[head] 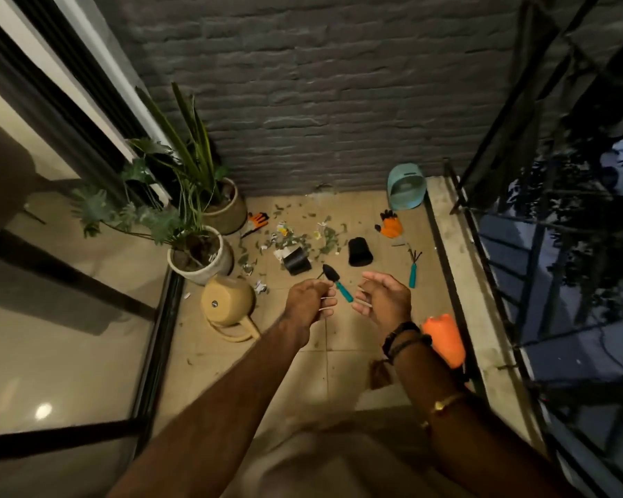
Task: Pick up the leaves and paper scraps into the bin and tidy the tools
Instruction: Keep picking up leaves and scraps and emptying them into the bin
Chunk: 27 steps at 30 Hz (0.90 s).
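Observation:
Green leaves and white paper scraps [295, 239] lie scattered on the tiled balcony floor near the brick wall. A teal bin [406, 191] lies tipped in the far right corner. A teal-handled trowel [337, 283] rests on the floor between my hands, and a teal-handled hand rake [413, 267] lies to the right. Two orange gloves [390, 224] [258, 221] lie apart near the wall. My left hand [308, 301] hovers with fingers loosely curled, holding nothing. My right hand [385, 300] is open, palm turned inward, empty.
Two black pots [360, 251] [296, 262] lie among the litter. Two potted plants [200, 253] [227, 206] stand at the left by the glass door. A tan watering can [227, 305] sits before them. An orange object [445, 339] lies near the right railing [482, 267].

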Each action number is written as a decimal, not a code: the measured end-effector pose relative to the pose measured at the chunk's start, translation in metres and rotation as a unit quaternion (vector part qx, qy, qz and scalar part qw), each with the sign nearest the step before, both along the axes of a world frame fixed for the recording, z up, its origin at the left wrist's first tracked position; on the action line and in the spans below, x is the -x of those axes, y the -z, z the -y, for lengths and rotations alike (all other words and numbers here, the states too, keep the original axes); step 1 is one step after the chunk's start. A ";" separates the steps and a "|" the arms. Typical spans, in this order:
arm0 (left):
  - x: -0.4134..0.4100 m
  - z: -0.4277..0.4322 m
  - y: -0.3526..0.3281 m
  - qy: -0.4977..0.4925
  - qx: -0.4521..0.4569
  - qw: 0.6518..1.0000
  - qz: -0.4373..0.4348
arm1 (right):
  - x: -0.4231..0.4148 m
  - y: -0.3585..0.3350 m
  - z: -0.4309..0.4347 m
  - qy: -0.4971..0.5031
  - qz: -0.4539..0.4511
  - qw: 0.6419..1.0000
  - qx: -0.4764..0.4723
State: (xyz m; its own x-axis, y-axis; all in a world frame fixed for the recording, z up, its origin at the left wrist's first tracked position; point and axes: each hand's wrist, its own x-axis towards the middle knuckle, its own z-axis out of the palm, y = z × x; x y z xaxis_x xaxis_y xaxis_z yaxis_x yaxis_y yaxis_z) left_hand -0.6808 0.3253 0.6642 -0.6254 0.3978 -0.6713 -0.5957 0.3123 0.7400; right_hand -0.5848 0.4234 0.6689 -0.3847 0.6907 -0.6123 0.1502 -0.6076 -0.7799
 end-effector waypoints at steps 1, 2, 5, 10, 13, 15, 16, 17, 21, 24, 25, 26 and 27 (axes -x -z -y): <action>0.010 -0.018 -0.001 -0.008 0.000 1.000 0.009 | 0.013 -0.001 -0.022 -0.011 -0.002 1.000 0.000; 0.020 -0.037 -0.004 -0.014 -0.007 1.000 0.015 | 0.027 -0.002 -0.043 -0.019 -0.007 1.000 0.000; 0.057 -0.087 -0.006 -0.047 -0.015 0.998 0.025 | 0.070 0.001 -0.097 -0.037 0.006 0.999 -0.002; 0.131 -0.151 0.006 -0.112 -0.033 0.991 0.059 | 0.151 0.018 -0.173 -0.096 0.032 0.995 -0.011; 0.175 -0.186 0.030 -0.123 -0.018 0.990 0.074 | 0.198 0.037 -0.216 -0.115 0.050 0.992 -0.021; 0.201 -0.207 0.045 -0.127 -0.005 0.988 0.091 | 0.226 0.048 -0.242 -0.117 0.065 0.991 -0.017; 0.212 -0.216 0.051 -0.127 0.000 0.987 0.098 | 0.239 0.053 -0.254 -0.117 0.069 0.991 -0.014; 0.223 -0.225 0.057 -0.128 0.004 0.986 0.103 | 0.251 0.058 -0.266 -0.118 0.078 0.990 -0.011; 0.265 -0.260 0.080 -0.158 -0.003 0.979 0.125 | 0.299 0.092 -0.307 -0.133 0.117 0.984 -0.007; 0.294 -0.284 0.119 -0.200 -0.004 0.970 0.140 | 0.339 0.133 -0.336 -0.164 0.131 0.978 -0.009; 0.301 -0.291 0.138 -0.208 -0.002 0.968 0.139 | 0.351 0.152 -0.344 -0.182 0.136 0.974 -0.006; 0.309 -0.298 0.159 -0.218 0.002 0.966 0.137 | 0.364 0.174 -0.353 -0.203 0.140 0.969 -0.001; 0.317 -0.307 0.181 -0.231 0.005 0.963 0.138 | 0.378 0.199 -0.361 -0.222 0.146 0.964 0.004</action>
